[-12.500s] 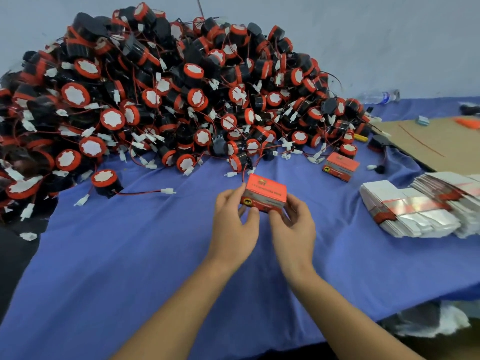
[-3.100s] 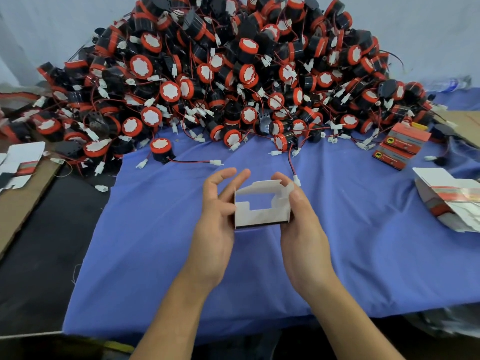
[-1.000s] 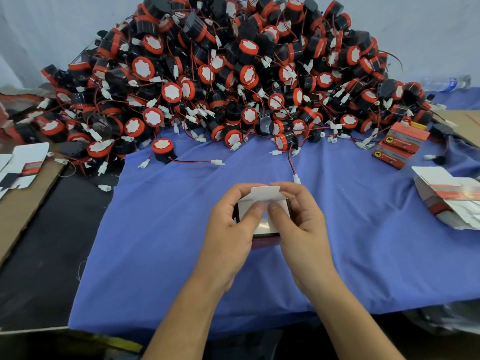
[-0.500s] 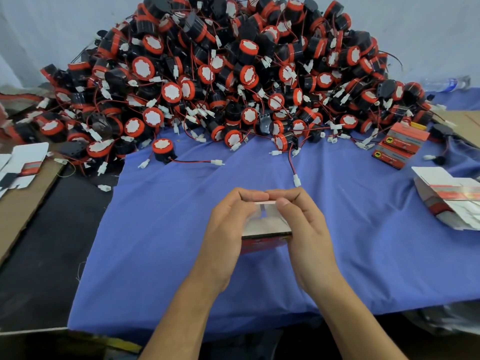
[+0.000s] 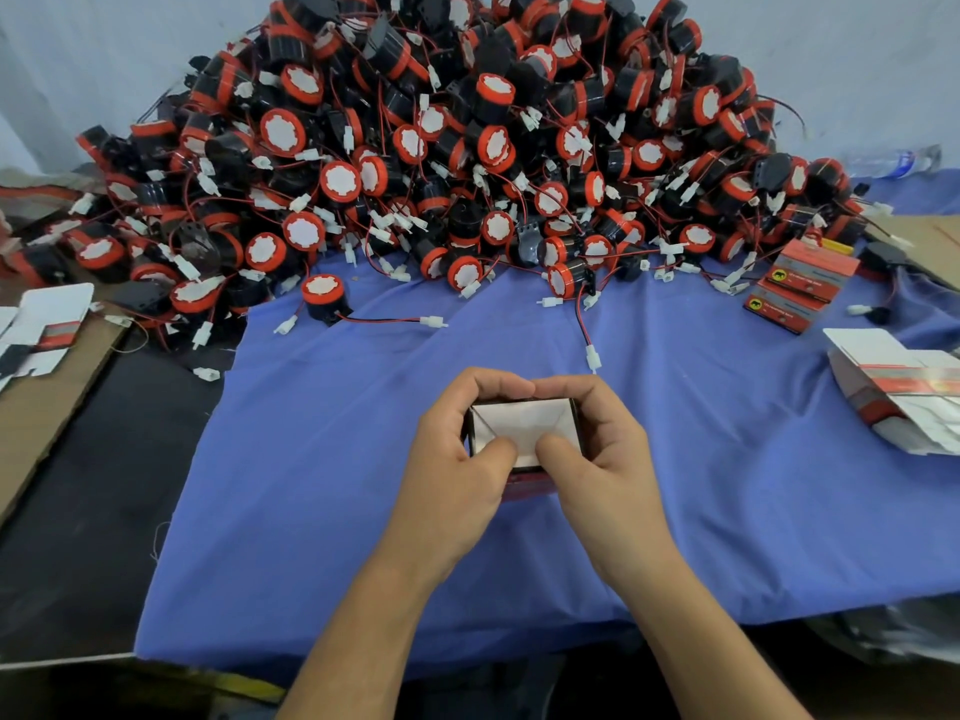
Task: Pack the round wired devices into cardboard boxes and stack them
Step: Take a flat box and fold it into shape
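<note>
Both hands are together at front centre, over the cloth (image 5: 311, 485). The left hand (image 5: 454, 465) and right hand (image 5: 605, 462) are clamped on one small box (image 5: 524, 420) from either side. The forefingers curl over its far edge and nearly meet. Both thumbs press down on the white flaps, which are folded in and face up. A strip of the box's red side shows below the thumbs. Cannot tell whether the box rests on the cloth or is held just above it. Contents are hidden.

The pile (image 5: 467, 148) of round black-and-red devices with white faces fills the far half of the table, against a pale wall (image 5: 78, 54). Red and black wires and white plugs are tangled all through it. One device (image 5: 321, 298) sits apart at the pile's near edge, its wire running right to a plug (image 5: 434, 321). A second wire trails from the pile toward the hands and ends just beyond the right forefinger.

Two packed boxes (image 5: 797, 291), red, lie one on the other at the pile's right foot. A heap of flat blanks (image 5: 898, 402) lies near the right edge of the cloth. A single blank (image 5: 44, 324) lies far left on a cardboard sheet (image 5: 47, 407). A clear bottle (image 5: 893, 161) lies behind the pile, far right.
</note>
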### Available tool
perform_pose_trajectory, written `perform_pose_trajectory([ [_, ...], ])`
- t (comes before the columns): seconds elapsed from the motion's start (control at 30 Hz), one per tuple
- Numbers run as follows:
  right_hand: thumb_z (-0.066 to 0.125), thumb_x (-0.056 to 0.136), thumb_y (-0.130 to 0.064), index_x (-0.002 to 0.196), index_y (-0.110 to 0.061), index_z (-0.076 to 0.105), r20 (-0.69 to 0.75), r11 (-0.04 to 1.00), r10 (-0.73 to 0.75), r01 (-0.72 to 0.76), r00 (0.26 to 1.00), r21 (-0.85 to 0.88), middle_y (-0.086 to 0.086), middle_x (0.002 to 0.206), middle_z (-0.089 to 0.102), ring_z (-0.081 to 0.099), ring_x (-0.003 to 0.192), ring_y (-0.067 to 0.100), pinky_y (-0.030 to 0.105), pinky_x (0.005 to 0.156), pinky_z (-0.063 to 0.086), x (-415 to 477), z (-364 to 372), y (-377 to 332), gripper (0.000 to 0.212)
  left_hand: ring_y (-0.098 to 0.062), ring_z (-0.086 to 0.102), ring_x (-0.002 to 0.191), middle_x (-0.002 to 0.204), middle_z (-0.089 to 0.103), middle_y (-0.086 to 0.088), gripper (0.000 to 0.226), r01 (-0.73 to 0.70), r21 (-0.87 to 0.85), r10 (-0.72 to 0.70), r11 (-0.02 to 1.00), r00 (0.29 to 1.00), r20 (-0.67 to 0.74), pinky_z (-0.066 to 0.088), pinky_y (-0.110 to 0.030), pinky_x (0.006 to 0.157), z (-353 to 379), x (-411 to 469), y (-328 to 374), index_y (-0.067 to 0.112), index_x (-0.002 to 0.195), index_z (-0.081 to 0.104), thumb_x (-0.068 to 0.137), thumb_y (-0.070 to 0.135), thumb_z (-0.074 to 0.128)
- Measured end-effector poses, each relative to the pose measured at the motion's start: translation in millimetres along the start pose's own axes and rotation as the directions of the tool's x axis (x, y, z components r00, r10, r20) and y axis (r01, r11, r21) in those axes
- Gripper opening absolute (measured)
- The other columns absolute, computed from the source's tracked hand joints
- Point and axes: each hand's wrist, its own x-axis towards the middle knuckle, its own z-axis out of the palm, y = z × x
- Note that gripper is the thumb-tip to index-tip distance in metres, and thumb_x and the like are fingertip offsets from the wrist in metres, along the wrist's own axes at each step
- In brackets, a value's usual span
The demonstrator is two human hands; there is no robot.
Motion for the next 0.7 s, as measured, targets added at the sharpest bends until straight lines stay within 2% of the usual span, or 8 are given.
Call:
perform_pose_trajectory([
  [0.07,0.048,0.072,-0.003,0.098,-0.026,0.069,-0.010,1.000,0.006,-0.006,1.000,-0.026,0.008,0.097,0.073,0.069,0.093,0.038,0.064,0.077,0.058,0,1,-1,0.040,-0.019,0.074,0.093,0.100,0.072,-0.001,0.059,-0.005,-0.005,0.005,1.000,1.000,0.005,0.063,-0.032,0.062,1,0,-1,0.023,0.096,0.069,0.081,-0.026,0.040],
  [0.13,0.047,0.072,-0.004,0.095,-0.027,0.069,-0.020,0.999,0.019,-0.020,1.000,-0.046,0.006,0.094,0.073,0.067,0.092,0.037,0.061,0.078,0.060,-1,3,-2,0.039,-0.016,0.074,0.089,0.097,0.071,0.000,0.057,-0.018,0.003,0.018,1.000,1.000,-0.009,0.061,-0.026,0.059,3,0,0,0.021,0.094,0.069,0.079,-0.026,0.040],
  [0.33,0.048,0.084,-0.018,0.097,-0.026,0.072,-0.041,0.997,0.057,-0.059,0.998,-0.049,0.000,0.099,0.075,0.067,0.095,0.025,0.036,0.078,0.057,-1,5,-5,0.029,-0.012,0.071,0.093,0.107,0.070,0.002,0.041,0.050,-0.073,-0.051,0.996,0.999,-0.011,0.062,-0.031,0.063,5,-5,-1,0.024,0.101,0.069,0.093,-0.009,0.045],
  [0.47,0.049,0.089,-0.018,0.090,-0.029,0.073,-0.097,0.998,0.056,-0.054,0.994,0.018,-0.006,0.095,0.074,0.063,0.085,0.009,0.022,0.071,0.051,0,6,-6,0.027,0.004,0.066,0.087,0.113,0.066,0.008,0.025,0.164,0.028,-0.163,0.986,0.986,-0.034,0.055,-0.014,0.060,0,0,-2,0.038,0.112,0.065,0.106,0.018,0.051],
  [0.53,0.051,0.089,-0.019,0.090,-0.028,0.073,-0.145,0.998,0.045,-0.039,0.988,0.040,-0.004,0.093,0.073,0.062,0.084,0.010,0.021,0.071,0.050,-1,6,-5,0.024,0.009,0.065,0.083,0.108,0.066,0.011,0.018,0.276,0.111,-0.278,0.955,0.961,0.001,0.051,-0.009,0.063,-7,3,-4,0.043,0.120,0.059,0.102,0.041,0.057],
  [0.57,0.051,0.089,-0.018,0.090,-0.027,0.073,-0.160,0.998,0.036,-0.028,0.986,0.051,-0.004,0.092,0.073,0.062,0.084,0.009,0.019,0.070,0.050,-1,6,-4,0.024,0.009,0.066,0.085,0.105,0.067,0.014,0.025,0.319,0.140,-0.324,0.937,0.946,0.020,0.049,-0.010,0.069,-12,3,-6,0.046,0.121,0.058,0.097,0.052,0.061],
  [0.63,0.051,0.090,-0.016,0.090,-0.025,0.073,-0.164,0.997,0.022,-0.009,0.986,0.077,-0.004,0.091,0.072,0.062,0.083,0.009,0.020,0.070,0.050,-2,4,-4,0.024,0.000,0.069,0.094,0.108,0.071,0.011,0.047,0.381,0.092,-0.387,0.920,0.920,0.058,0.052,-0.021,0.083,-20,4,-7,0.043,0.120,0.063,0.080,0.065,0.074],
  [0.7,0.050,0.090,-0.014,0.089,-0.025,0.073,-0.150,0.997,0.011,0.001,0.989,0.083,-0.004,0.092,0.071,0.062,0.084,0.011,0.023,0.071,0.051,-5,5,-4,0.025,-0.022,0.071,0.105,0.115,0.073,-0.002,0.059,0.435,-0.077,-0.423,0.897,0.896,0.132,0.057,-0.044,0.098,-27,5,-10,0.031,0.122,0.069,0.069,0.053,0.082],
])
